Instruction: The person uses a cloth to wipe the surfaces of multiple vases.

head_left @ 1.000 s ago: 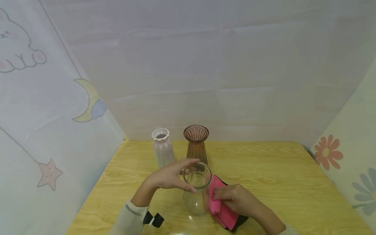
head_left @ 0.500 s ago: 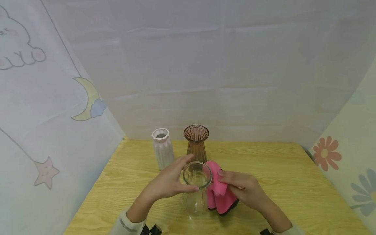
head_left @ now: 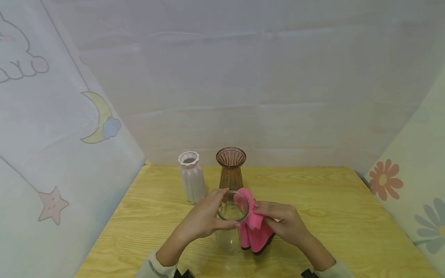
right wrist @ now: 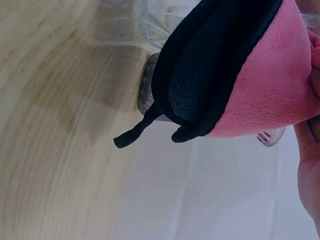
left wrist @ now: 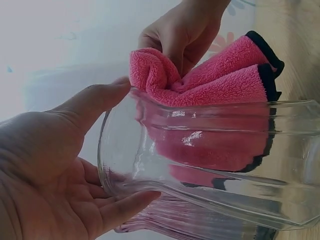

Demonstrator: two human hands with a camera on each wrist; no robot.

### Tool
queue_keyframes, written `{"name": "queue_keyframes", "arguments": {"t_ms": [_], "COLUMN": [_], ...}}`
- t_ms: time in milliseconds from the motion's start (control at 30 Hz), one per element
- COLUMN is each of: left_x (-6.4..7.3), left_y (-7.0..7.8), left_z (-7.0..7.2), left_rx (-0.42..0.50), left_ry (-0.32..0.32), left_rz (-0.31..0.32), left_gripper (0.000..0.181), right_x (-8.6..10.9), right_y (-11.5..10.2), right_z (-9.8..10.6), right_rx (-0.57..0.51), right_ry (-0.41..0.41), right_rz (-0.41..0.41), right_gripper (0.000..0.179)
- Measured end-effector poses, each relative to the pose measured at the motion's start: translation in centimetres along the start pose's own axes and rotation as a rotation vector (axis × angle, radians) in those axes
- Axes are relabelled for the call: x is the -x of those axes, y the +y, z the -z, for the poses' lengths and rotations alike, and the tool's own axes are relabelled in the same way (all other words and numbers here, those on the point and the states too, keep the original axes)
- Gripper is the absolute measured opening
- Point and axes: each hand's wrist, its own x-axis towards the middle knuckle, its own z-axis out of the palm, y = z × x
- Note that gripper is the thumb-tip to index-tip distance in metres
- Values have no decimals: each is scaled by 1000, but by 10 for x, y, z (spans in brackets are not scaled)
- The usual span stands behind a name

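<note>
A clear glass vase [head_left: 229, 241] stands upright on the table. My left hand [head_left: 203, 218] holds it round the neck just below the rim, thumb on the near side and fingers on the far side. A pink cloth with black edging [head_left: 256, 236] is bunched in my right hand [head_left: 285, 222], pinched between thumb and fingers. The cloth [left wrist: 165, 80] lies against the outside of the vase near its rim in the left wrist view. Its dark underside and a small black loop hang down in the right wrist view, where most of the right hand [right wrist: 310, 165] is out of frame.
Behind the clear vase stands a brown ribbed glass vase [head_left: 231, 175], close to it. A white fluted vase [head_left: 192, 181] is to its left. The wooden table [head_left: 330, 200] ends at a pale fabric backdrop [head_left: 278, 96].
My right hand has lifted the cloth from low on the vase's right side to near the rim, then slightly left. The left hand stays at the vase's neck, its fingers loosening briefly midway.
</note>
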Motion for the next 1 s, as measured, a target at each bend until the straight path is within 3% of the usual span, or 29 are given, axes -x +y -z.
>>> {"name": "queue_keyframes", "arguments": {"t_ms": [300,600,767,1000], "left_x": [-3,-9,-15,-26], "left_y": [-3,-12,-18,-26], "left_z": [6,12,17,22], "left_rx": [28,72,114,128], "left_ry": [-51,-137,-211,-284], "left_rz": [-8,-91,-116,-183], "left_gripper": [98,94,93,92], "right_x": [3,7,14,22], "right_y": [-2,-6,-5,-2], "right_z": [-6,-12,-14,-10], "right_rx": [-76,-31,0,44], "right_ry": [-13,-124,-186,-329], "right_rz": [-16,-46,-38,-104], "right_gripper": [17,15,34,35]}}
